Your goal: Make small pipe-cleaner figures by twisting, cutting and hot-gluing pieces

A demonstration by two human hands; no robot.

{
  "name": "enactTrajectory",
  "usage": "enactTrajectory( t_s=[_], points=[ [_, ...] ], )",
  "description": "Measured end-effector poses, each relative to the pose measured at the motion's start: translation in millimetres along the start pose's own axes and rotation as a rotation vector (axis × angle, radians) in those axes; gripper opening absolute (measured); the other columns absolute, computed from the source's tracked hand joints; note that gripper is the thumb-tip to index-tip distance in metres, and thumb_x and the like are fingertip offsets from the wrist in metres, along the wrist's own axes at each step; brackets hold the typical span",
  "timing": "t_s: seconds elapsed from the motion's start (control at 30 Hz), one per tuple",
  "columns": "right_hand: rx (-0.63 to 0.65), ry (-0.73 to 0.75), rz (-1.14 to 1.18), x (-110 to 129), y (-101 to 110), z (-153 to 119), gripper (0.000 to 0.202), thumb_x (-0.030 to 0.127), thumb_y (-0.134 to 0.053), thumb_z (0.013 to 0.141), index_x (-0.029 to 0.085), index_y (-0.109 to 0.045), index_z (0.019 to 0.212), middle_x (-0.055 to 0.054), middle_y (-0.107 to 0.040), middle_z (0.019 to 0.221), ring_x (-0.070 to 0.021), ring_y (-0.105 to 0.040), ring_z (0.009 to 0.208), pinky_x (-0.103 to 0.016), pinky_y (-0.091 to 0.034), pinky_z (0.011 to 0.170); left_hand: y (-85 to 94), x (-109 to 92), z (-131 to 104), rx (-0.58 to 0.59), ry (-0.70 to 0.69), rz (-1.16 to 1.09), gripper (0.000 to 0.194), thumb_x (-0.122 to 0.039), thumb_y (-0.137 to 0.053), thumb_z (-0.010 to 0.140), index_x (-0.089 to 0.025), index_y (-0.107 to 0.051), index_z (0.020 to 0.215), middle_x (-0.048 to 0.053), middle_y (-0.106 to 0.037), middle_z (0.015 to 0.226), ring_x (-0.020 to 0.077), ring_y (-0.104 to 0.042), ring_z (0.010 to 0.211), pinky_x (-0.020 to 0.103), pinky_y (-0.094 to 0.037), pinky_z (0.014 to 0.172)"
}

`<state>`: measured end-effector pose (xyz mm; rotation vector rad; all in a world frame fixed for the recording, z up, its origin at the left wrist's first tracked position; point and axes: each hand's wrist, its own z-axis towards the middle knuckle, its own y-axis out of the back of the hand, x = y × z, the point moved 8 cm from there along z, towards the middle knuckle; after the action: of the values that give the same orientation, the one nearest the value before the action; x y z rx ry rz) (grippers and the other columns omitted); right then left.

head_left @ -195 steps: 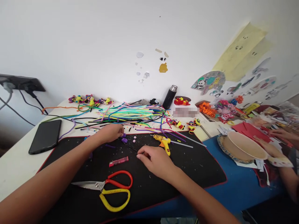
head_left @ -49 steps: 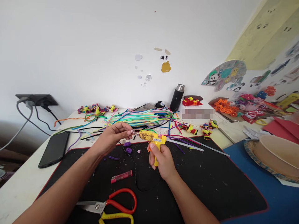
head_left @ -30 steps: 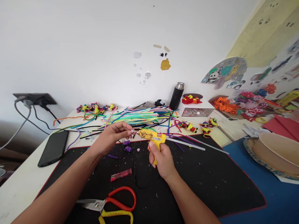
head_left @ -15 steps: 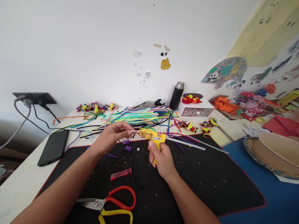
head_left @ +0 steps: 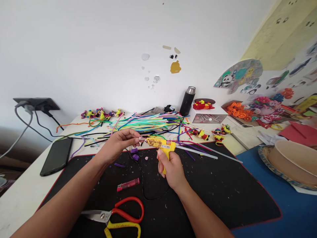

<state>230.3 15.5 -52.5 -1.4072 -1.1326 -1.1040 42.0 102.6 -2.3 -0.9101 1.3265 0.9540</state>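
My right hand (head_left: pixel 171 167) is wrapped round the handle of a yellow glue gun (head_left: pixel 156 142), whose body is stained brown and whose nozzle points left. At the nozzle tip, my left hand (head_left: pixel 127 140) pinches something small, too tiny and hidden to name. Below the hands, two purple coiled pieces (head_left: pixel 135 157) and a pale pink bit (head_left: pixel 146 158) lie on the black mat (head_left: pixel 210 185). A short purple strip (head_left: pixel 120 165) is further left.
A pink lighter (head_left: pixel 128 184) and red-and-yellow-handled scissors (head_left: pixel 102 216) lie near my left forearm. Behind are colourful pipe cleaners (head_left: pixel 146 122), a black bottle (head_left: pixel 187 101) and small figures (head_left: pixel 218 136). A phone (head_left: pixel 56 156) lies left, a bowl (head_left: pixel 294 162) right.
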Motion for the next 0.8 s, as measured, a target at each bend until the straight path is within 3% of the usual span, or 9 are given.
enactTrajectory(
  t_s=[0.8],
  points=[
    [-0.004, 0.015, 0.014, -3.5, 2.3, 0.8, 0.06, 0.079, -0.068, 0.084, 0.02, -0.057, 0.075, 0.007, -0.05, 0.041, -0.0081, -0.039, 0.032, -0.021, -0.029, 0.036, 0.1, 2.5, -0.7, 0.004, 0.026, 0.017, 0.031, -0.046, -0.096, 0.073, -0.021, -0.081, 0.086, 0.002, -0.076, 0.08, 0.016, -0.063, 0.073, 0.027, -0.049, 0.07]
  ],
)
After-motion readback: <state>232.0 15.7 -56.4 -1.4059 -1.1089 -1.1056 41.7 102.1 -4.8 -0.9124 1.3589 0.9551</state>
